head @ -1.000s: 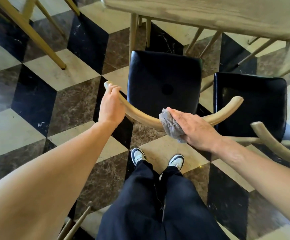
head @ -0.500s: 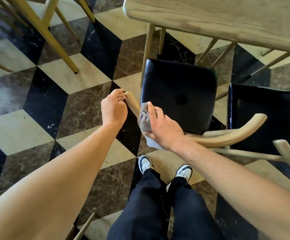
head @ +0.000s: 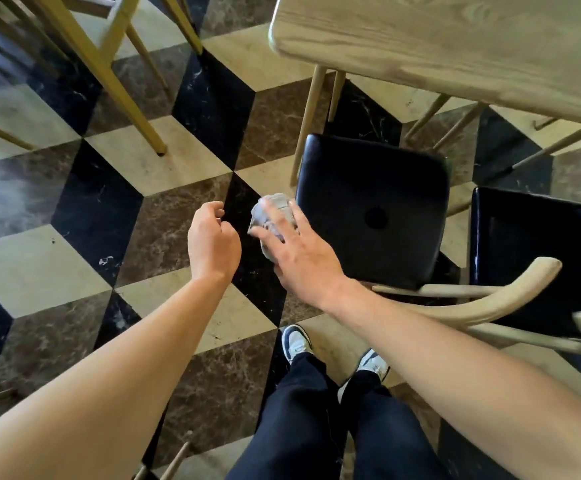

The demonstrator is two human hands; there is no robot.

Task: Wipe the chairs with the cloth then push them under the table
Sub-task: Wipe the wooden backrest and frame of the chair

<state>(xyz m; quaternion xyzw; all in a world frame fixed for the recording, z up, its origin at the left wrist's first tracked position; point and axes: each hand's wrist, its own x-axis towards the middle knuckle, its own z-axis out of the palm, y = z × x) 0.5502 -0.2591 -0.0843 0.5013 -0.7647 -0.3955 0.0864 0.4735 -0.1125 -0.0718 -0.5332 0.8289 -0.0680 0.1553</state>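
Chairs are the job here, and the near chair (head: 372, 209) with the black seat stands pulled out just short of the table (head: 455, 46), its curved wooden back rail (head: 500, 303) sweeping off to the right beneath the person's right forearm. A second black-seated chair (head: 538, 254) stands just beside it on the right. The right hand (head: 299, 251) hovers at the seat's left edge with fingers spread over a bunched grey cloth (head: 270, 216), which it holds from above; whether the cloth touches the rail end is hidden by the hand. The left hand (head: 212, 242) hangs beside it over the floor (head: 74, 265), fingers loosely curled and holding nothing. With nothing steadying the chair, a hard wipe could, I think, skid it on the smooth tiles or knock it into its neighbour, and the loosely covered cloth might slip off and drop. A second ago the left hand gripped the left end of the rail while the right rubbed the cloth along its middle; half a second ago the cloth had reached the left end beside that hand; now the left hand has let go and the cloth is past the rail's tip.
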